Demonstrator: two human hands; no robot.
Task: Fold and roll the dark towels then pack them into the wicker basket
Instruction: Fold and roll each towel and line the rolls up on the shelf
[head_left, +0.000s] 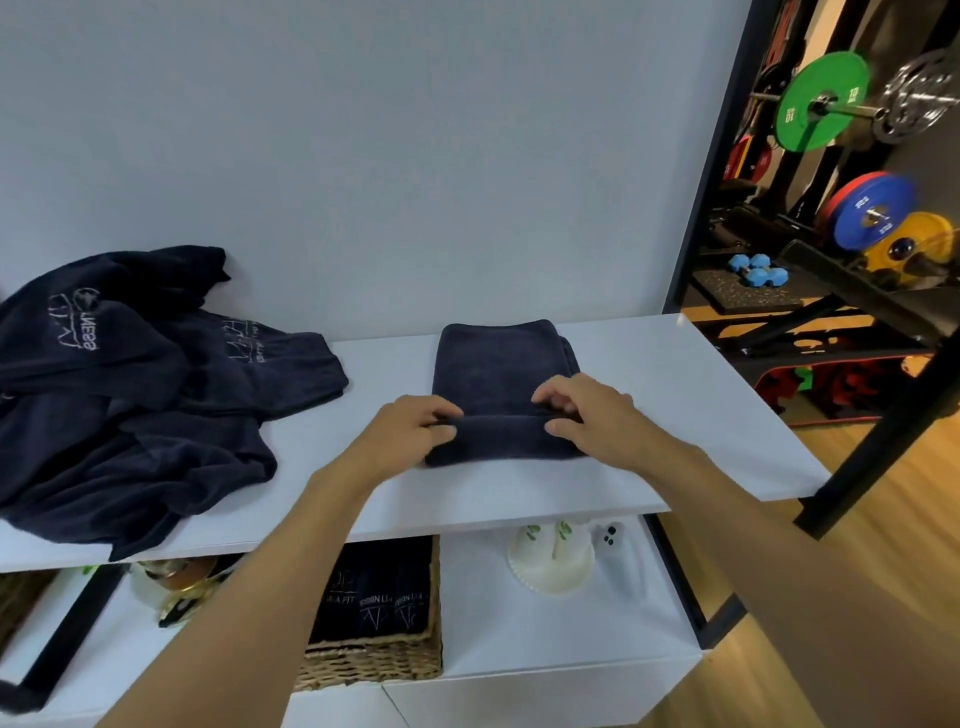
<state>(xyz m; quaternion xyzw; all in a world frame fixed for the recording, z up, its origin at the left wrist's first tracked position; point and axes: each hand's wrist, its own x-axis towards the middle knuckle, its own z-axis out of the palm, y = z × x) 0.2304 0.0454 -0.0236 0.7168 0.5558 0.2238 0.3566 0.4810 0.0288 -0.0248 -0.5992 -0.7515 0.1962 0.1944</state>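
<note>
Towel (498, 374), dark navy, lies folded into a narrow oblong on the white shelf top (675, 415), right of centre, with its long axis running away from the person. Its far end lies flat, layered edges showing along the right side; the near end is turned up into a short, tight roll lying across the width. Nap looks plush and even, and no logo is visible on the exposed face. The left hand (410, 431) pinches the left end of the roll, fingers curled over the top and thumb at the front. The right hand (592, 415) grips the right end likewise, fingers bent onto the seam where roll meets flat cloth, thumb against the front. A loose pile of towels (130, 395) of the same dark colour, unfolded and bearing pale printed logos, occupies the left of the shelf top, well apart from the folded piece. On the lower shelf, beneath the left forearm, stands the wicker basket (374, 660) holding rolled towels (379, 603) upright, logos facing out. A white ornament (550, 566) sits to its right. Beyond the frame at right are a green weight plate (821, 101) and blue dumbbells (756, 267).
</note>
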